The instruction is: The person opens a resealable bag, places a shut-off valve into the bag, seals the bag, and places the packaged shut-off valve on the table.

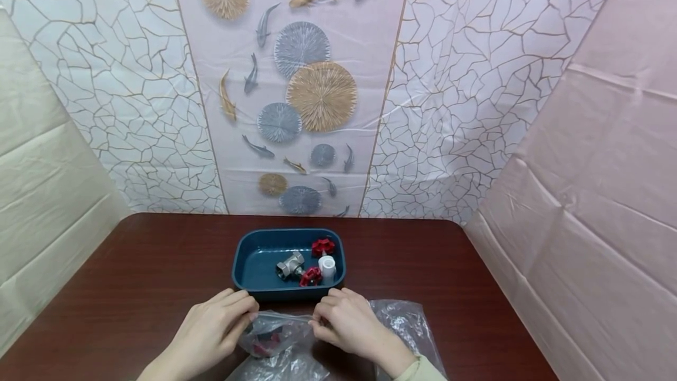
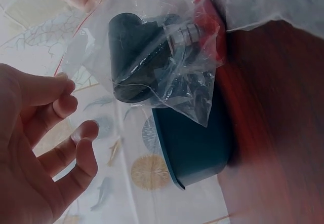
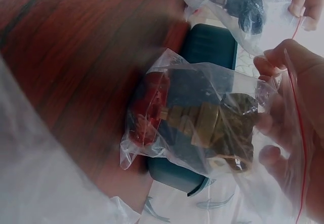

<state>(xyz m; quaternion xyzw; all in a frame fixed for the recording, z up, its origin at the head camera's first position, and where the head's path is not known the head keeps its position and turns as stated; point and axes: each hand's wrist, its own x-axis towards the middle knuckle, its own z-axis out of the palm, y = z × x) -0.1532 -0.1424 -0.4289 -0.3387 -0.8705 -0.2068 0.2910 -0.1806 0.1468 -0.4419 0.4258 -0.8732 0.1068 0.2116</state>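
Note:
In the head view my left hand and right hand pinch the upper edge of a clear zip bag at its two ends. A red zip line runs along that edge in the wrist views. Through the plastic in the left wrist view shows a dark valve with a red handwheel. The right wrist view shows a brass-coloured valve with a red handwheel in clear plastic below my curled right fingers, and the dark valve hanging near the left hand.
Just beyond the hands stands a dark blue tray. It holds a silver valve, a white valve and red handwheels. Another clear plastic bag lies right of the hands on the brown table. Patterned cloth closes off the back.

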